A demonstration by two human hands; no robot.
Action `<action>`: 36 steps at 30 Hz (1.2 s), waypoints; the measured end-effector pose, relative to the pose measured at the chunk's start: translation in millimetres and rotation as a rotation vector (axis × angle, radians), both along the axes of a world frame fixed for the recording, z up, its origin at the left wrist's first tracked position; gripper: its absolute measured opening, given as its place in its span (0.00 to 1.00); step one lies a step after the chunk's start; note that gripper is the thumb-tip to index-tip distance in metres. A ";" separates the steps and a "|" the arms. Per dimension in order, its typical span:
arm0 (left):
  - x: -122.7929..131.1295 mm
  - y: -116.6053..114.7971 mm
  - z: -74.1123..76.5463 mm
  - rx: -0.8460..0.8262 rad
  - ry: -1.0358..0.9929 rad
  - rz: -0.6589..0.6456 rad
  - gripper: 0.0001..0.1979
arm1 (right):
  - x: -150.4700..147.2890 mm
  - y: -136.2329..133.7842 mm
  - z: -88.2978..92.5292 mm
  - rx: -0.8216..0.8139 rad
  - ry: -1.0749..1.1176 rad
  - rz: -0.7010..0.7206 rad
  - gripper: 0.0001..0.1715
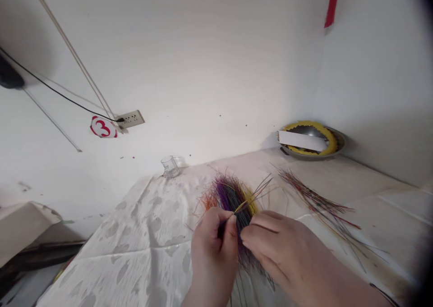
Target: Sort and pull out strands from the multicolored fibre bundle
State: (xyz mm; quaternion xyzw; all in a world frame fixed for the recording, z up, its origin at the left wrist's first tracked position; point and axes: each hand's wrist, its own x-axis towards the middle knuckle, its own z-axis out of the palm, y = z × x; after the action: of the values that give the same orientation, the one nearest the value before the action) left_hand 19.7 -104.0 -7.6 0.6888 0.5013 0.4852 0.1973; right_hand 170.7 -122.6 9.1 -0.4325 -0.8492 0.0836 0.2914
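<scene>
On the white wall at the left there is a round sign with the number 3 (103,126), and just beside it is a power socket (130,119). Below them, a white cloth with grey spots (135,248) covers the table. A small clear glass cup (170,166) stands near the far edge of this cloth.

The left hand (213,253) is closed and pinches the bunch of thin coloured wires (233,199) between thumb and fingers. This bunch is held above the cloth, between the 2 hands, and it has purple, black, yellow and orange colours. The right hand (284,244) also grasps the bunch from the other side, with its fingers pressed on the wires.

Further right, loose wires (321,212) lie on the table. Behind them, in the corner, is a metal dish (334,141) with a yellow ring (324,131) and a white paper strip (301,140).
</scene>
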 end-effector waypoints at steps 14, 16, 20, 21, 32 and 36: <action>-1.4 -0.5 1.3 0.122 0.359 -0.418 0.09 | 14.2 10.7 -6.1 0.091 0.108 -0.208 0.17; -0.4 0.2 0.7 0.192 0.344 -0.433 0.08 | 15.2 10.7 -5.9 0.081 0.120 -0.213 0.16; 1.1 0.9 1.4 0.353 0.297 -0.398 0.06 | 18.9 10.8 -3.0 0.029 0.150 -0.199 0.16; 1.3 0.6 2.1 0.375 0.281 -0.404 0.07 | 20.5 11.3 -1.6 -0.003 0.153 -0.183 0.16; 1.1 1.1 2.7 0.171 -0.150 -0.447 0.08 | 41.0 39.5 -2.1 -0.423 0.341 0.215 0.12; -1.0 8.5 -4.1 0.109 -0.204 -0.206 0.08 | 28.3 35.9 -10.1 -0.266 0.221 0.175 0.14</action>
State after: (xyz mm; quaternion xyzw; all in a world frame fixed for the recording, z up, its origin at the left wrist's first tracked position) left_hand 18.7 -95.5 -11.7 0.6935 0.3781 0.5562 0.2583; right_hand 199.0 -86.7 -1.1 -0.3797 -0.8279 0.2671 0.3148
